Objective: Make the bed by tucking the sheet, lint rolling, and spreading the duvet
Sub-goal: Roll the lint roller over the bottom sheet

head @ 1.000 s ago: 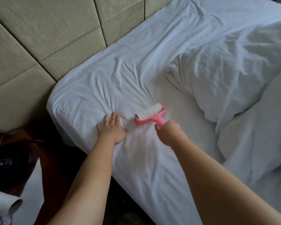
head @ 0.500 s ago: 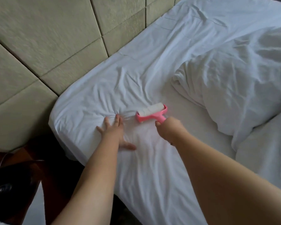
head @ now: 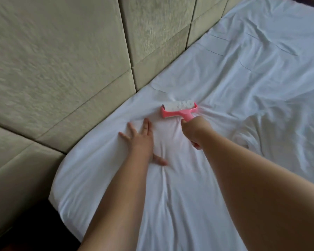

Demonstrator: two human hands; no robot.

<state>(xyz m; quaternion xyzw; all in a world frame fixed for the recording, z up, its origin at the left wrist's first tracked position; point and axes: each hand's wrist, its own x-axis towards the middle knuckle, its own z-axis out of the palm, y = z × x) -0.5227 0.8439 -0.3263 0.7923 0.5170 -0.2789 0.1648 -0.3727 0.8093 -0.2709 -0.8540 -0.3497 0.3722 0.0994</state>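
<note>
A white sheet covers the mattress, wrinkled around my hands. My right hand grips the pink handle of a lint roller, whose white roll lies on the sheet close to the headboard. My left hand presses flat on the sheet just left of the roller, fingers spread and pointing to the headboard. The bunched white duvet shows at the right edge.
A padded beige headboard runs along the left and top, meeting the mattress edge. The mattress corner sits at lower left, with a dark floor gap below it.
The roller has moved away from me toward the headboard. My left hand slid forward with it, staying flat on the sheet. The view shifted, hiding the bedside table.
</note>
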